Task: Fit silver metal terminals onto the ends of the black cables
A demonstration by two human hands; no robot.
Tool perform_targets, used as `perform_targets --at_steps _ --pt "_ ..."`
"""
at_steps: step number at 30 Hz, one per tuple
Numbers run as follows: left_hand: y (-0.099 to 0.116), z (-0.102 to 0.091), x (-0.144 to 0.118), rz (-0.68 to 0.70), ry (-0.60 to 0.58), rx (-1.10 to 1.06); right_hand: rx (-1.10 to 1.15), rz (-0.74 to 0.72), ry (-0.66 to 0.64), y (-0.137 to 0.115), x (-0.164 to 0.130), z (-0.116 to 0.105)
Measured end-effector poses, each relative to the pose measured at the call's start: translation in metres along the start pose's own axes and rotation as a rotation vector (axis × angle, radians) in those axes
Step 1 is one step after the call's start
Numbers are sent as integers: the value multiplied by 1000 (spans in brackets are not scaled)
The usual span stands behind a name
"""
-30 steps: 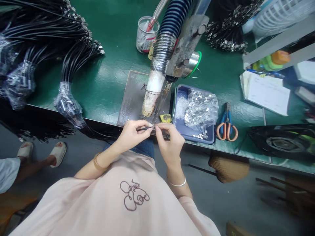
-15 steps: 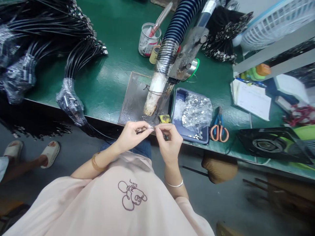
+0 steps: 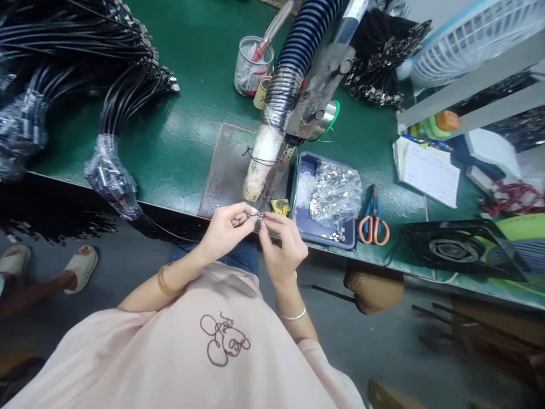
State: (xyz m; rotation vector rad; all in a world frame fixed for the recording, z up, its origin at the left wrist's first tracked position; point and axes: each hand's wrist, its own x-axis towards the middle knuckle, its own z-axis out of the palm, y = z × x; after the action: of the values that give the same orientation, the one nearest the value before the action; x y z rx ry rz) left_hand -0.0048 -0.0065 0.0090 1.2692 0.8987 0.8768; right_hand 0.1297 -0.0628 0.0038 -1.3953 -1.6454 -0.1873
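In front of the table edge, my left hand (image 3: pixel 227 228) is closed, thumb and forefinger pinching the end of a thin black cable that is mostly hidden by the fingers. Close against it, my right hand (image 3: pixel 281 243) pinches a tiny shiny metal connector part (image 3: pixel 260 216) at the cable's tip; its exact shape is too small to make out. Just beyond the fingertips lie a yellow sponge (image 3: pixel 280 206) and a grey work plate (image 3: pixel 221 173). Above the plate slants a soldering iron (image 3: pixel 276 173) in a stand, beside a white-ended suction hose (image 3: pixel 266 147).
Right of my hands is a blue tray (image 3: pixel 306 224) with bagged small metal parts, then orange-handled cutters (image 3: pixel 373 221). Bundled black cables (image 3: pixel 128 102) lie at left. A cup (image 3: pixel 251 65), solder spool (image 3: pixel 327 120), papers (image 3: pixel 430 173) and a black fan (image 3: pixel 460 250) also occupy the table.
The view has shifted slightly, so the table things sit a little further left. My right fingers have tilted in closer over the small part; both hands keep their pinch.
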Motion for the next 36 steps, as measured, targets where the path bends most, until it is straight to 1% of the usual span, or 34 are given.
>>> perform_targets --at_steps 8,16,23,27,31,36 --pt "3 3 3 -18 43 50 17 51 3 2 1 3" --pt "4 3 4 -11 67 44 45 73 2 2 5 4" --pt "9 2 3 -9 49 35 24 75 -2 -3 7 1" --pt "9 1 6 -52 25 -15 14 64 -12 -4 5 -2" --pt "6 -1 8 -118 -3 -58 19 25 -51 -1 3 -3" --pt "4 -1 7 -123 -3 -60 26 12 -45 0 2 -3"
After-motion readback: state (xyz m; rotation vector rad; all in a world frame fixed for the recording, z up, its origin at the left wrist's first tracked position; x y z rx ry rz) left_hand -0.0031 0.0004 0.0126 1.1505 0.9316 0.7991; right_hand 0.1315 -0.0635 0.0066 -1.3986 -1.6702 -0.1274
